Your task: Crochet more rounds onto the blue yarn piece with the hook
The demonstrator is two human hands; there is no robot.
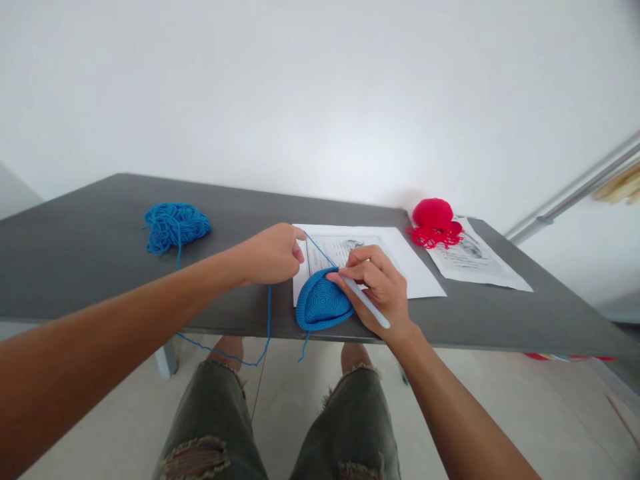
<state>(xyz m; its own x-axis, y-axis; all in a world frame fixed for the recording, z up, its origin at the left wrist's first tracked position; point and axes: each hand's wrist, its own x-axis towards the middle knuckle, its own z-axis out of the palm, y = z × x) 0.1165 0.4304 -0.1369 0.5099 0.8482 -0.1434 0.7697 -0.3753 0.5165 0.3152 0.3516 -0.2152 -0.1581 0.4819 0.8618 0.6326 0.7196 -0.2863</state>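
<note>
My right hand grips a pale crochet hook and also pinches the top edge of a round blue crocheted piece that hangs over the table's near edge. My left hand is closed in a pinch on the blue yarn strand, which runs taut from its fingertips to the piece. More of that strand loops down below the table and back up to a loose heap of blue yarn at the left.
A dark grey table stands against a white wall. Two printed sheets lie on it; a red crocheted piece with curly tails sits on the far one. My knees in torn shorts show below. A metal rail runs at right.
</note>
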